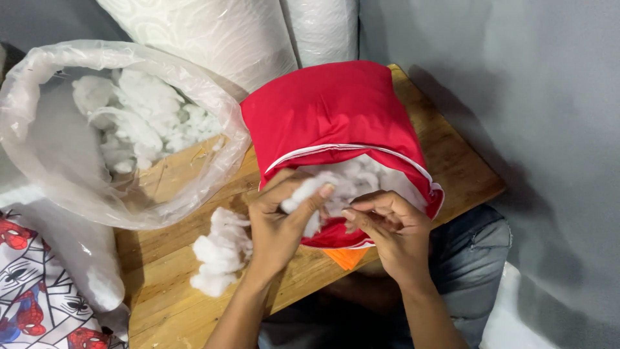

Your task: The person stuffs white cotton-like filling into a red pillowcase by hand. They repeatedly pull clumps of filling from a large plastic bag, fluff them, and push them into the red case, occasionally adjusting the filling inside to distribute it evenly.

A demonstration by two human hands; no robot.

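Already our left hand [278, 226] grips a tuft of white stuffing [307, 194] at the red pillow cover's [329, 113] open mouth, at the table's [452, 161] near edge; our right hand [391, 229] pinches its rim. It looks mostly filled; a loose clump [219, 252] remains.

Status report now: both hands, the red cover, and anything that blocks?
Left hand grips white stuffing at red cover mouth. Right hand holds the opening edge. Loose stuffing pile beside the left wrist; nothing blocks.

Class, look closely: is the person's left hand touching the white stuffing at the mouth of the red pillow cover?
Touching. The head view shows the left hand with fingers closed around a tuft of white stuffing.
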